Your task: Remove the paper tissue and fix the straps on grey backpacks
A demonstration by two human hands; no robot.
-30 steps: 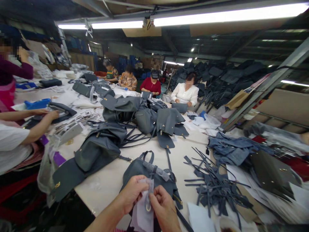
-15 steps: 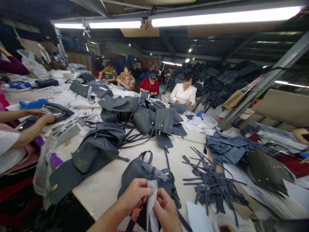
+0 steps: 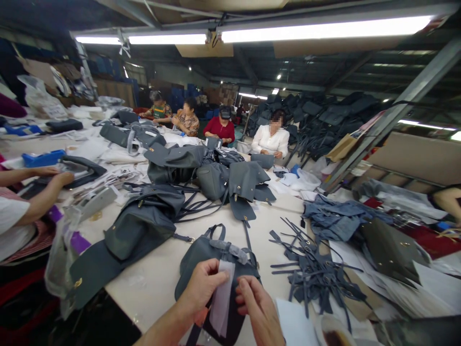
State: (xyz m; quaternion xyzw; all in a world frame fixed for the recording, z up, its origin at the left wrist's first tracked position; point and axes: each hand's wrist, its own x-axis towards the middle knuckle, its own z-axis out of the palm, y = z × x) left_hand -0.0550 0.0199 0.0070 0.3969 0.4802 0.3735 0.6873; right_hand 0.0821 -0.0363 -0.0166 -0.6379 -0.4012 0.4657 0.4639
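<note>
Workshop counter [image 3: 151,283], a grey bag [image 3: 212,254] lying on it: above the bag, the left hand [image 3: 203,288] closes on a white paper strip [image 3: 222,298], long axis nearly upright, while the right hand [image 3: 257,310], curled just beside it, may not grip.

Bright overhead fluorescent tubes [image 3: 320,29], warped wide-angle edges

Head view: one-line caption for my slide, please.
Left hand and right hand hold a white strip over a grey backpack on a work table.
</note>
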